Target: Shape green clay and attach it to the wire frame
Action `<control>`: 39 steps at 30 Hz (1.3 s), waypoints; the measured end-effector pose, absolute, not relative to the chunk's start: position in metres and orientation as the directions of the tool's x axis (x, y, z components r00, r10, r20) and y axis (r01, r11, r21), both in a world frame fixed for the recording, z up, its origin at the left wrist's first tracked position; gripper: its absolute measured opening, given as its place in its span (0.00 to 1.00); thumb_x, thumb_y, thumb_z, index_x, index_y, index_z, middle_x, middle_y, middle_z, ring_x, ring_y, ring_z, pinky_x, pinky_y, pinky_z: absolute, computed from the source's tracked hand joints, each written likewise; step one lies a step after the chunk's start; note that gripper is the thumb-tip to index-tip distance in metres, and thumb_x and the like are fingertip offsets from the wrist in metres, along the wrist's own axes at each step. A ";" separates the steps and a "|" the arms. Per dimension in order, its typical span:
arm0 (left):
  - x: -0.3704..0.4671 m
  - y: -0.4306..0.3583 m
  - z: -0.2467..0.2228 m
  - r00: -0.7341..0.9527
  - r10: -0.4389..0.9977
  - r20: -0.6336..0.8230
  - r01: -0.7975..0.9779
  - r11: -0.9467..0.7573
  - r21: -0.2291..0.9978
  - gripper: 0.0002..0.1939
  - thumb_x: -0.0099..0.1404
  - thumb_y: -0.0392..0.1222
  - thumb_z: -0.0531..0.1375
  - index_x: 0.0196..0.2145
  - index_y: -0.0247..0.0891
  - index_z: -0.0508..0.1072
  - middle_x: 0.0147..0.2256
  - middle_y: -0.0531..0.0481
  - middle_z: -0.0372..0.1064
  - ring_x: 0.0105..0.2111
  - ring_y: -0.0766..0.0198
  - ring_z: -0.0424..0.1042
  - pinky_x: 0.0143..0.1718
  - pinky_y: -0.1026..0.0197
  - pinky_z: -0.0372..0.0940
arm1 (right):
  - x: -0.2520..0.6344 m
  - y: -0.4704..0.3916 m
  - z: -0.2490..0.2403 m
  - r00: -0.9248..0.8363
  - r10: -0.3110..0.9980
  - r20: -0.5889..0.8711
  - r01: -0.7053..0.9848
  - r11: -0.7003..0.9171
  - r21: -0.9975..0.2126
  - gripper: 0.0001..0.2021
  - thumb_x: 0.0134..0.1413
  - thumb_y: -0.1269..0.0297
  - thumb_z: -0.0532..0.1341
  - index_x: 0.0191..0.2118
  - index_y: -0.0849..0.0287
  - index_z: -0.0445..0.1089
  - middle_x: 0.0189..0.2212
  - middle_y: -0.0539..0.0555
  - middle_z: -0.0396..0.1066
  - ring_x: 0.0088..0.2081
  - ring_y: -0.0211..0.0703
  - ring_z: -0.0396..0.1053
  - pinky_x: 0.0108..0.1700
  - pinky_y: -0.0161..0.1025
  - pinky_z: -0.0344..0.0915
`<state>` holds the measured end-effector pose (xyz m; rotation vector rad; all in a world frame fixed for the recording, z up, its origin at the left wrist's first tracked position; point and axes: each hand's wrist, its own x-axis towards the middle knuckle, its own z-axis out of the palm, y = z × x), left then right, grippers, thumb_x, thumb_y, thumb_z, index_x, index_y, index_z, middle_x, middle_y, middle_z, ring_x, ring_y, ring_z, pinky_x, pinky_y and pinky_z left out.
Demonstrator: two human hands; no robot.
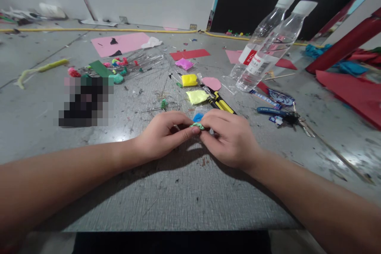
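A small piece of light green clay (197,126) is pinched between the fingertips of both hands near the middle of the table. My left hand (166,133) holds its left side with thumb and index finger. On its right side, my right hand (230,137) grips it with bent fingers. Just behind the fingertips lies a blue packet (198,117), partly hidden. Farther back are a pale yellow packet (197,96), a yellow packet (189,80), a purple packet (184,63) and a pink paper disc (211,83).
Two clear bottles (263,55) stand at the back right of the grey table (178,206). Yellow-black pens (222,103) lie behind my right hand, keys (303,125) at the right. Wires with clay pieces (119,63) and a pixelated dark object (85,103) are at the left.
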<state>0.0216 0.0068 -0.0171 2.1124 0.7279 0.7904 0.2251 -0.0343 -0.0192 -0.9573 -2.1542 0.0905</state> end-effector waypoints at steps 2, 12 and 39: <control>0.022 0.006 -0.020 0.604 0.741 0.292 0.244 -0.521 0.818 0.10 0.67 0.45 0.65 0.40 0.36 0.79 0.31 0.49 0.75 0.29 0.66 0.72 0.28 0.66 0.67 | 0.225 -0.034 -0.019 -0.422 0.689 0.589 0.655 0.681 -0.327 0.08 0.61 0.73 0.55 0.32 0.58 0.68 0.28 0.55 0.71 0.31 0.44 0.66 0.33 0.41 0.62; 0.019 0.007 -0.020 0.618 0.624 0.478 0.251 -0.733 0.632 0.07 0.70 0.38 0.62 0.41 0.37 0.81 0.34 0.47 0.78 0.32 0.64 0.75 0.34 0.62 0.69 | 0.227 -0.035 -0.017 -0.512 0.711 0.482 0.694 0.673 -0.257 0.08 0.60 0.68 0.57 0.28 0.58 0.66 0.24 0.52 0.67 0.26 0.42 0.61 0.29 0.41 0.54; 0.026 0.008 -0.025 0.549 0.827 0.125 0.026 -0.166 0.986 0.19 0.69 0.43 0.62 0.54 0.31 0.77 0.42 0.42 0.81 0.36 0.63 0.79 0.37 0.62 0.76 | 0.231 -0.027 -0.019 -0.142 0.763 0.630 0.575 0.582 -0.575 0.02 0.62 0.70 0.64 0.39 0.57 0.73 0.31 0.51 0.79 0.31 0.42 0.77 0.35 0.40 0.72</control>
